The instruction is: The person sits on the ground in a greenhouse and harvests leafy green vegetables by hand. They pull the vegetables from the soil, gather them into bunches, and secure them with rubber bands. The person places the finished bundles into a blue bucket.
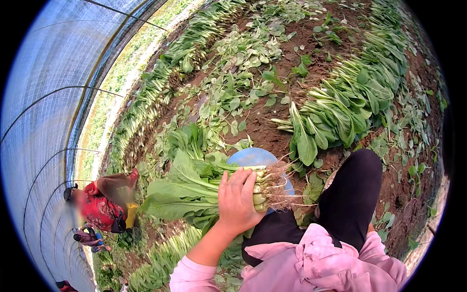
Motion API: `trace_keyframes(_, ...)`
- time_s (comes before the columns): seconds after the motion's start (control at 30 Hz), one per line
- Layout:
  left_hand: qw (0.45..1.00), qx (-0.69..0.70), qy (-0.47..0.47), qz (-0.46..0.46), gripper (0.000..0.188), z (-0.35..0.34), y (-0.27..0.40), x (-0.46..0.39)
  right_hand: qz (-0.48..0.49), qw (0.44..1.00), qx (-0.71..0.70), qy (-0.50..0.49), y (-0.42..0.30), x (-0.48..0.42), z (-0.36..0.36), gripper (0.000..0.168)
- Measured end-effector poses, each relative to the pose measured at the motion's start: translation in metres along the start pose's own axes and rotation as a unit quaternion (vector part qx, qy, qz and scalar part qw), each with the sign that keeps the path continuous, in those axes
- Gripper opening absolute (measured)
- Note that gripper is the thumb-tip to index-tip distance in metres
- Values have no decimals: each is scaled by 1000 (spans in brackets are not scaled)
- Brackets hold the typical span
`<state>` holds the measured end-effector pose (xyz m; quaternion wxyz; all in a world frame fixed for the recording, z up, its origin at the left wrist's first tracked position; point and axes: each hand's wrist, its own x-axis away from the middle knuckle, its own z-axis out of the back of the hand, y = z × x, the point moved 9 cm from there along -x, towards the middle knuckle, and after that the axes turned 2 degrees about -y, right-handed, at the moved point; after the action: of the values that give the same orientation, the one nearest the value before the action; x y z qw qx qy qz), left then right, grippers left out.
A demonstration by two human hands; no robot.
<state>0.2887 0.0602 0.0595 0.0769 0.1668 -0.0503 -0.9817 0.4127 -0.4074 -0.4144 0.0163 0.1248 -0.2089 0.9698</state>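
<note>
My left hand (239, 204) is wrapped around a bunch of leafy greens (189, 193) at the pale stems, just behind the roots. The broad green leaves spread to the left, and the tangled, soil-stained roots (279, 186) point right. Partly covered by the bunch is a round blue object (251, 156), whose kind I cannot tell. My right hand is out of view; the right sleeve (381, 252) runs down behind my raised knee (352, 189). Cut or pulled greens (328, 124) lie in an overlapping row on the soil ahead of that knee.
Another row of greens (182, 54) lies along the left side. Loose leaves (233, 95) litter the brown soil between the rows. A person (105, 208) in a red patterned top sits at the left, with others farther off. Plastic greenhouse sheeting (47, 84) curves over hoops.
</note>
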Motion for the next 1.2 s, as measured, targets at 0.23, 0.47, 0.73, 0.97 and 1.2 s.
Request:
trace_keyframes(0.23,999,49,16,-8,85,-3,-3,2,4,1000,-4,7,-11,-5,18,27)
trace_keyframes(0.47,999,35,11,-15,82,-7,-1,2,19,999,-30,25,-24,-10,31,28)
trace_keyframes(0.73,1000,30,4,-4,83,-11,-9,7,24,997,-60,40,-33,-12,34,29)
trace_keyframes(0.97,999,21,3,-26,81,-11,-3,2,-11,992,-117,52,-65,9,73,12)
trace_keyframes(1.2,1000,5,-15,-24,79,-18,7,-6,23,993,-73,89,-57,14,90,18)
